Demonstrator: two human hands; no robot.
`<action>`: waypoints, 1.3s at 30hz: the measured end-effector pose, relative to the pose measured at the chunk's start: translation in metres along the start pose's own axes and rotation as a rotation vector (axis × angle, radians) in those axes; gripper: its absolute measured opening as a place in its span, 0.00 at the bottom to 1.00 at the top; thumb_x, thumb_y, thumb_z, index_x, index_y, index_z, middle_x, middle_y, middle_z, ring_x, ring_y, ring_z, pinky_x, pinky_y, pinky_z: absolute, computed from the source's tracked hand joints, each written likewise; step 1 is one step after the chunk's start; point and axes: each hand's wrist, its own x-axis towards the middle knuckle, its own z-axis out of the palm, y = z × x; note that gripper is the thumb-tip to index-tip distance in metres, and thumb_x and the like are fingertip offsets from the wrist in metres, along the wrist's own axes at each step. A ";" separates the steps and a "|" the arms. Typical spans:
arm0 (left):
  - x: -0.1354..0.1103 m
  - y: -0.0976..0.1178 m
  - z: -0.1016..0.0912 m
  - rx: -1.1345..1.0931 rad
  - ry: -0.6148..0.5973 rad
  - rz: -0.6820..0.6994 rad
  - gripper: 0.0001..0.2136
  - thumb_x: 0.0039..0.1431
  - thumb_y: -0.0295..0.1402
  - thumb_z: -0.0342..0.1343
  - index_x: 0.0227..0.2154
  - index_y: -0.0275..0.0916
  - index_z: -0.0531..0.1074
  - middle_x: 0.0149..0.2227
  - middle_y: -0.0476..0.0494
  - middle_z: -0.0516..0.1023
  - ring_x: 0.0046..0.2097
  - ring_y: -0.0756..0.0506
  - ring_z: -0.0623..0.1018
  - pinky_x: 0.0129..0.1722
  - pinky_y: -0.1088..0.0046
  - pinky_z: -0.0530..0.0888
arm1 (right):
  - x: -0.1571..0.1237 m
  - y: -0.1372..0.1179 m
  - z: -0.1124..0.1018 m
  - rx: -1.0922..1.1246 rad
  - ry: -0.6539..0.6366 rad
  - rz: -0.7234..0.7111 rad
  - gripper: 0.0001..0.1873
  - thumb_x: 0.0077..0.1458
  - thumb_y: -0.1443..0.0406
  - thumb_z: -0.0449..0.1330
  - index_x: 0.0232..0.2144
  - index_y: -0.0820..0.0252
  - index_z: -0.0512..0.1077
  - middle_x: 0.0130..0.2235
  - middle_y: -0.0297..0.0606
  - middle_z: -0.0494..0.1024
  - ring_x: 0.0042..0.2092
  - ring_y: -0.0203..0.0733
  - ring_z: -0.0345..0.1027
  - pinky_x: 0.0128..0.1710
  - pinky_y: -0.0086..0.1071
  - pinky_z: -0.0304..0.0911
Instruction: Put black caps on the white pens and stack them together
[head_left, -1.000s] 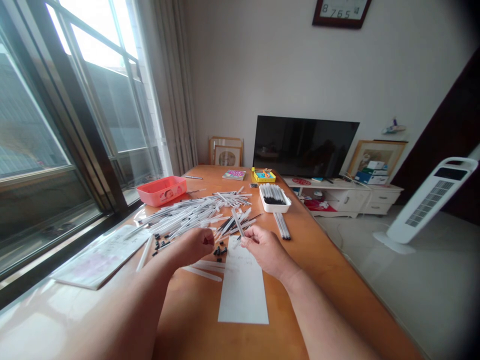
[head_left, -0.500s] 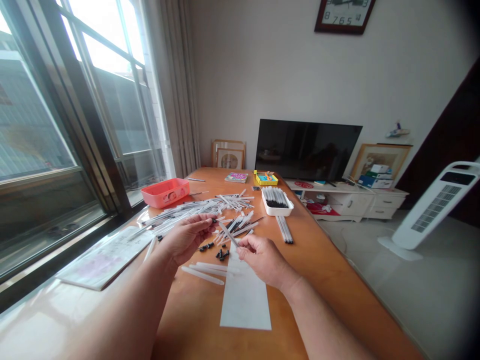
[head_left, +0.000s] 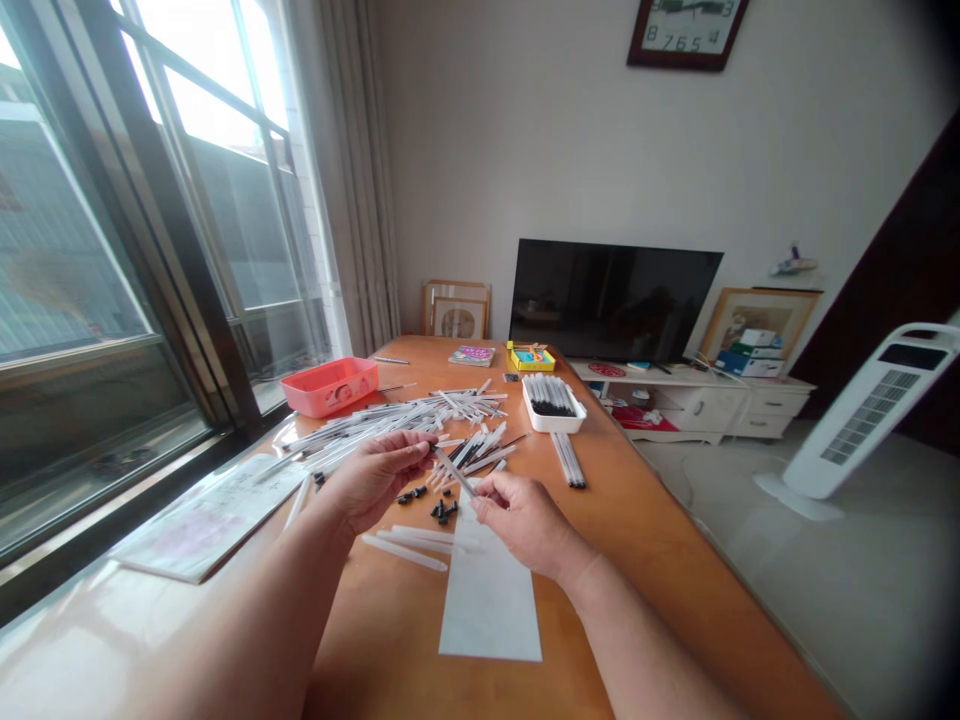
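Note:
Between the thumb and fingers of my left hand (head_left: 390, 470) is a small black pen end piece (head_left: 433, 447), mostly covered by the fingertips. My right hand (head_left: 517, 515) pinches a translucent white pen barrel (head_left: 455, 470), tilted with its far end up against the black piece. How deep the two fit together I cannot tell. Below them, loose black pen pieces (head_left: 442, 511) lie beside a white paper strip (head_left: 491, 610). Several white barrels (head_left: 409, 548) rest left of the strip. Past my hands spreads a heap of pen parts (head_left: 480, 448), some with black refills.
A white tray (head_left: 555, 423) of black-ended pens stands at the right table edge, with a row of pens (head_left: 568, 460) before it. A red basket (head_left: 330, 388) sits at the left, and a yellow box (head_left: 531, 358) farther back. A pad (head_left: 210, 520) lies near the window.
My left fingers have moved slightly right with the black piece, which now meets the barrel's end; a small gap showed before. My right hand has hardly moved.

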 end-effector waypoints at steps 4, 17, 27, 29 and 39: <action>0.000 0.000 0.001 0.022 0.024 -0.001 0.11 0.51 0.31 0.68 0.38 0.32 0.80 0.36 0.39 0.80 0.34 0.50 0.77 0.39 0.76 0.73 | 0.000 -0.001 0.000 -0.002 0.009 0.012 0.10 0.57 0.59 0.59 0.33 0.57 0.76 0.25 0.29 0.71 0.26 0.34 0.58 0.25 0.27 0.52; -0.001 0.000 0.004 0.071 0.051 0.005 0.12 0.48 0.33 0.70 0.35 0.34 0.80 0.35 0.41 0.80 0.35 0.49 0.77 0.41 0.73 0.72 | -0.001 -0.003 0.000 -0.004 0.022 0.023 0.08 0.55 0.60 0.59 0.31 0.57 0.75 0.24 0.30 0.71 0.25 0.33 0.58 0.23 0.26 0.51; -0.001 -0.001 0.008 0.089 0.076 0.028 0.13 0.49 0.35 0.70 0.35 0.34 0.79 0.35 0.42 0.80 0.35 0.49 0.76 0.41 0.73 0.72 | -0.002 -0.004 0.002 0.027 0.022 -0.012 0.08 0.56 0.60 0.58 0.32 0.57 0.75 0.25 0.29 0.71 0.26 0.34 0.58 0.25 0.26 0.53; -0.001 -0.002 0.009 0.076 0.064 0.033 0.13 0.49 0.35 0.70 0.36 0.34 0.79 0.35 0.42 0.80 0.35 0.49 0.77 0.40 0.73 0.72 | -0.001 -0.003 0.002 0.019 0.027 -0.016 0.09 0.56 0.60 0.59 0.32 0.57 0.75 0.25 0.29 0.72 0.26 0.34 0.59 0.26 0.26 0.54; -0.003 -0.002 0.014 0.078 0.085 0.054 0.13 0.50 0.36 0.69 0.37 0.35 0.79 0.35 0.41 0.81 0.37 0.47 0.78 0.43 0.71 0.73 | 0.000 -0.004 0.003 0.017 0.069 -0.035 0.09 0.58 0.59 0.57 0.33 0.56 0.75 0.24 0.29 0.70 0.25 0.35 0.57 0.26 0.28 0.53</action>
